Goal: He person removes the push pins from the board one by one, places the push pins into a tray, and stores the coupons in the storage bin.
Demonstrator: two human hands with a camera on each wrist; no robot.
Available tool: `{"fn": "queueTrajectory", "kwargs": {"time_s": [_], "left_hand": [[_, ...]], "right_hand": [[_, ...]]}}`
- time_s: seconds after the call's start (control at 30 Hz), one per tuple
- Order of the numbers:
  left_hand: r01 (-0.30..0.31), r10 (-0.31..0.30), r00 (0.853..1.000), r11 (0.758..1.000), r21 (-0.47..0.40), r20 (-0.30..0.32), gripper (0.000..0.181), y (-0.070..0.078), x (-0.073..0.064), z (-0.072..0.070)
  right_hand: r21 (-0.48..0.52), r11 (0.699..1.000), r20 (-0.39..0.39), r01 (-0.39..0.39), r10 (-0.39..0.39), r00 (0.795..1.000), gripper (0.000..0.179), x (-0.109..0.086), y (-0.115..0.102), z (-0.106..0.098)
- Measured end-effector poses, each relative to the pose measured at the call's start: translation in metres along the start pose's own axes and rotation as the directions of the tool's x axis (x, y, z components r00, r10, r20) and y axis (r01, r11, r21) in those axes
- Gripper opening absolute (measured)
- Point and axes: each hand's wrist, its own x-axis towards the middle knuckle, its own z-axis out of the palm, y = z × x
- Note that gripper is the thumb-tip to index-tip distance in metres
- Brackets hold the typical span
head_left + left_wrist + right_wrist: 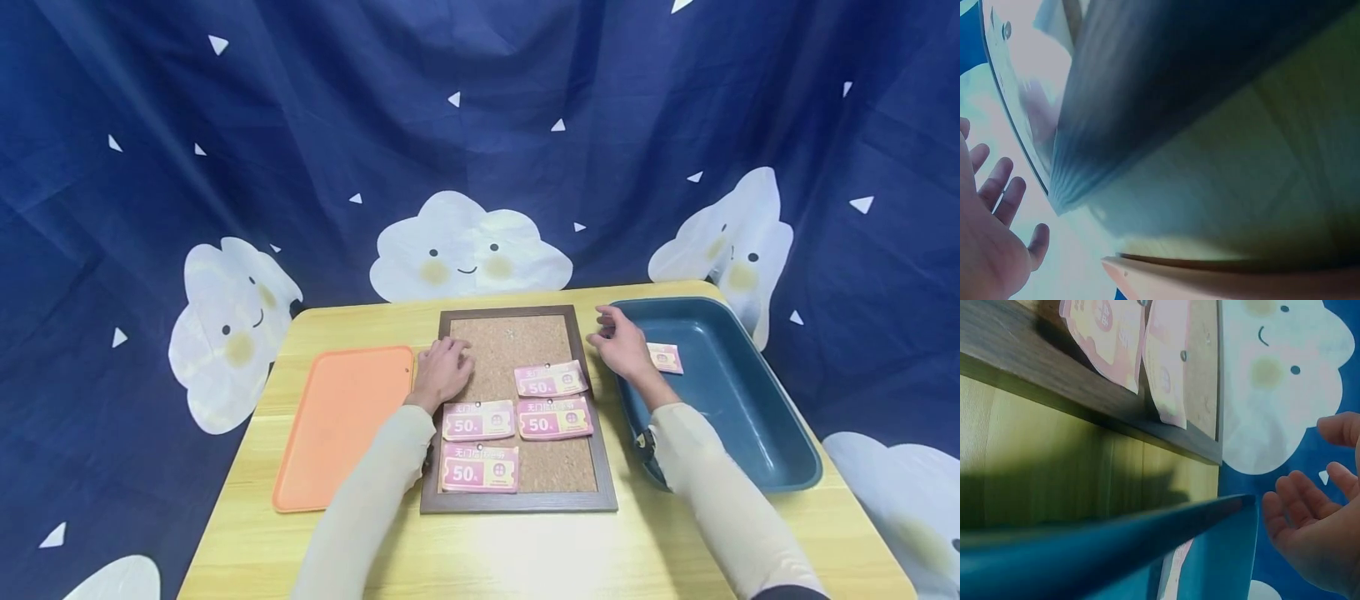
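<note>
My left hand (444, 369) is over the left side of a wood-framed cork board (487, 350), its fingers loosely bent with nothing between them. Several pink "50" coupons are pinned to the board, among them an upper right coupon (551, 380), one below it (555, 419) and a lower left one (480, 469). My right hand (621, 342) hovers by the left rim of a dark blue basin (750, 400), fingers spread and holding nothing. Partly hidden behind that hand, another pink coupon (666, 358) lies in the basin. The right wrist view shows the right hand's (1316, 519) bare palm.
An orange tray (341, 433) lies left of the board on the light wood table (517, 550). Small metal pins (511, 333) cluster near the board's top. Behind the table hangs a blue curtain (480, 150) with clouds.
</note>
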Motion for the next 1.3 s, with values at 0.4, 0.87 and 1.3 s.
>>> {"fn": "queueTrajectory", "kwargs": {"time_s": [0.4,0.87,1.3], "left_hand": [[-0.027,0.027,0.999,1.000,-0.001,0.041,0.039,0.011,0.000,0.006],[-0.066,0.065,0.997,0.998,0.009,0.052,0.035,0.022,0.003,0.013],[-0.098,0.099,0.993,0.995,-0.010,0.069,0.035,0.029,0.001,0.017]], "right_hand": [[0.018,0.999,0.021,0.042,-0.043,0.999,0.061,-0.001,-0.005,0.012],[-0.001,0.997,0.072,0.077,-0.077,0.994,0.061,-0.007,-0.005,0.032],[-0.019,0.999,0.123,0.029,-0.027,0.992,0.064,-0.010,-0.001,0.040]]}}
